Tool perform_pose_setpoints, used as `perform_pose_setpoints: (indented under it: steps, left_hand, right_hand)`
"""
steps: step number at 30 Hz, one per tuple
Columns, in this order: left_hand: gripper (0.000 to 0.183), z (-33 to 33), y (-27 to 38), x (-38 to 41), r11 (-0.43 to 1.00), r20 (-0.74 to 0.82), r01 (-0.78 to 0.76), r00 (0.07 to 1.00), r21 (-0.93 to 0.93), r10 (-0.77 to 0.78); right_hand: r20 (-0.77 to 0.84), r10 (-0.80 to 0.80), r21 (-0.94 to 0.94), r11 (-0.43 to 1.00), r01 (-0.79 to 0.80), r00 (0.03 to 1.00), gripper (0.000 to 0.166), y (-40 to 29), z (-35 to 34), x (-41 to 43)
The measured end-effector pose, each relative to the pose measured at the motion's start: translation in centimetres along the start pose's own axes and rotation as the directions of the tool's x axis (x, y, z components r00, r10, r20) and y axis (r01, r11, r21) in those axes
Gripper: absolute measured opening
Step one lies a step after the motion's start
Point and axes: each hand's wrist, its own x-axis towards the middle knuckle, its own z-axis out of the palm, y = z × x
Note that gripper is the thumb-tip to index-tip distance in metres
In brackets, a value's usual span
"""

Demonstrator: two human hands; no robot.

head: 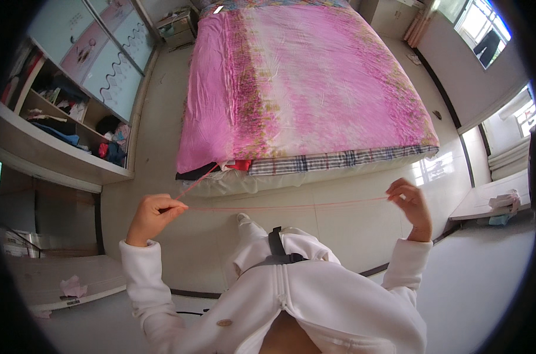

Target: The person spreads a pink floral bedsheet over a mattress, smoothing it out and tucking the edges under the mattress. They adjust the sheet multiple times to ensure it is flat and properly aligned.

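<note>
A thin red string [290,207] stretches nearly straight across the front of my body. My left hand [155,215] pinches it between thumb and fingers at one end of this span. From there a length of the string slants up to the near left corner of the bed, where it meets the bedding. My right hand [408,202], slightly blurred, grips the other end of the span with its fingertips. Beyond my hands lies a pink flowered bedspread [321,84]. Under its near edge show a checked blanket [338,160] and a bit of red cloth [240,165].
A wardrobe [113,84] with sliding doors stands at left, its open shelves holding clothes. Behind it is a nightstand [177,28]. Pale floor tiles [259,201] run around the bed. A ledge at right bears a pink tissue pack [506,201].
</note>
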Motion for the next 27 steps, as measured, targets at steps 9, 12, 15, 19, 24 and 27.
perform_pose_setpoints:
  steps: [9, 12, 15, 19, 24, 27]
  left_hand:
    - [0.008, -2.1, -5.3, -3.7, 0.971, -0.127, 0.165, 0.974, -0.174, -0.188]
    - [0.01, -3.6, -8.2, -5.1, 0.941, -0.193, 0.28, 0.929, -0.191, -0.315]
    - [0.012, -5.4, -9.8, -5.9, 0.896, -0.232, 0.413, 0.867, -0.164, -0.442]
    - [0.013, -6.9, -11.9, -6.3, 0.915, -0.34, 0.386, 0.85, -0.118, -0.402]
    - [0.017, -9.4, -15.4, -8.2, 0.929, -0.442, 0.361, 0.822, -0.084, -0.36]
    - [0.02, -9.9, -14.9, -8.7, 0.876, -0.485, 0.462, 0.74, -0.136, -0.466]
  right_hand:
    - [-0.442, 0.023, 0.183, 0.981, 0.066, 0.897, 0.01, 4.6, -11.2, -2.5]
    - [-0.395, 0.121, 0.115, 0.99, -0.081, 0.911, 0.007, 4.2, -13.5, -2.7]
    - [-0.286, 0.139, -0.285, 0.932, -0.223, 0.948, 0.002, 2.6, -14.6, -1.7]
    - [-0.357, 0.14, -0.304, 0.917, -0.257, 0.924, 0.002, 1.0, -19.6, -0.9]
    - [-0.447, 0.096, -0.043, 0.991, -0.129, 0.889, 0.031, 5.7, -32.0, -1.7]
    - [-0.554, 0.073, 0.007, 0.997, -0.083, 0.829, 0.035, 7.3, -38.3, -4.0]
